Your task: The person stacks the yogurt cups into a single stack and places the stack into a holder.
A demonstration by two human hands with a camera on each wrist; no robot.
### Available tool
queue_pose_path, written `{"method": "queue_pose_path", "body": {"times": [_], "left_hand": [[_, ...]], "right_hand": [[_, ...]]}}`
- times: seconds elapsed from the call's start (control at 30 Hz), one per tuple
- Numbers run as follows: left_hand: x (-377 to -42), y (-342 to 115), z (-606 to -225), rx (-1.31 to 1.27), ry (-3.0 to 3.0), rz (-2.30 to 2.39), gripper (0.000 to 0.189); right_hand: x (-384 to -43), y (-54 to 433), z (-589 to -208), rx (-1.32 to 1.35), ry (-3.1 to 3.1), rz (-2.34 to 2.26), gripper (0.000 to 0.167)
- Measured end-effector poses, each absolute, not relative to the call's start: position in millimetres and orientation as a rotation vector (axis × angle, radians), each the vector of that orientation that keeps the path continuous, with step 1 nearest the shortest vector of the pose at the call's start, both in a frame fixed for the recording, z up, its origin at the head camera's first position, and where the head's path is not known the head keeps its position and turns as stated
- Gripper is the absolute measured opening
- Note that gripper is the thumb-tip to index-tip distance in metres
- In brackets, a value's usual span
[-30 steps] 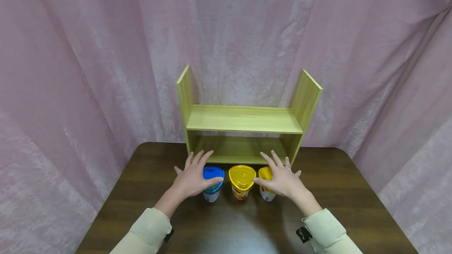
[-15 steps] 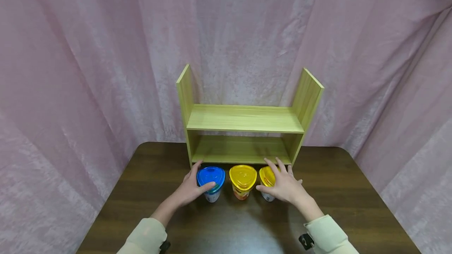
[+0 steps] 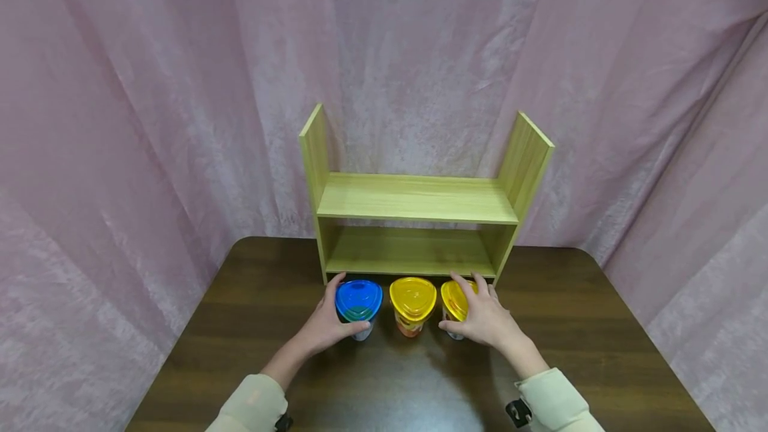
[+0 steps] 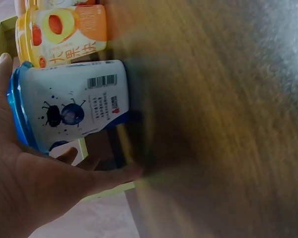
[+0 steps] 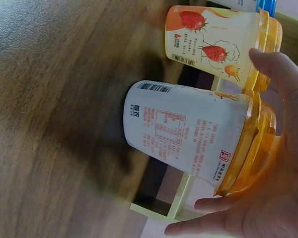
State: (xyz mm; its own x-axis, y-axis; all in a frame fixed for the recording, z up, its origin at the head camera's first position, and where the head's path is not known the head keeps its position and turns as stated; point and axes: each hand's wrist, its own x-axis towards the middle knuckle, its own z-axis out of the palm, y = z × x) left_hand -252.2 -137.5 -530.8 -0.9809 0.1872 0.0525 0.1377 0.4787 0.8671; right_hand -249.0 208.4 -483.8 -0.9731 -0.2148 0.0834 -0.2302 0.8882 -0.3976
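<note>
Three lidded yogurt cups stand upright in a row on the table. The blue-lidded yogurt cup [image 3: 359, 297] is at the left, a yellow-lidded yogurt cup [image 3: 413, 297] in the middle, and another yellow-lidded yogurt cup [image 5: 174, 131] at the right. My left hand [image 3: 324, 325] curves loosely round the left side of the blue lid, thumb in front and fingers behind. Over the right cup my right hand [image 3: 487, 317] spreads its fingers, with the thumb at the lid's front left. Whether either palm touches a lid, I cannot tell.
Right behind the cups stands a light wooden shelf [image 3: 417, 199] with two levels and raised side panels. Its lower front edge lies close to the cups. Pink curtains [image 3: 408, 52] hang behind the dark wooden table [image 3: 576, 325].
My left hand has come down from over the blue-lidded yogurt cup to its left side. My right hand has lowered slightly around the right cup. The cups stay in their row.
</note>
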Motion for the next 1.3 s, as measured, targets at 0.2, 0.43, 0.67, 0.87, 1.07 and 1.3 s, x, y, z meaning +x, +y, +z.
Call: {"method": "queue_pose_path", "body": {"times": [0.2,0.43,0.67,0.87,1.07,1.3], "left_hand": [[-251.5,-136.4,-539.2,0.245,2.568,1.662,0.11],[-250.2,-134.2,-538.9,0.213,2.53,1.719,0.107],[-250.8,-133.3,-541.5,0.188,2.521,1.777,0.106],[-250.8,-132.9,-548.6,0.208,2.539,1.761,0.106],[-249.5,-132.8,-552.9,0.186,2.515,1.796,0.106],[-252.0,-132.4,-552.8,0.192,2.513,1.805,0.106]], "right_hand": [[-248.2,208.6,-487.5,0.36,-2.979,0.648,0.092],[-247.8,205.0,-484.8,0.354,-2.943,0.672,0.084],[-248.8,204.7,-483.7,0.359,-2.921,0.684,0.084],[-248.9,208.2,-488.8,0.35,-2.903,0.697,0.086],[-250.9,211.9,-491.3,0.347,-2.892,0.697,0.084],[-256.0,222.2,-470.1,0.271,-2.895,0.644,0.083]]}}
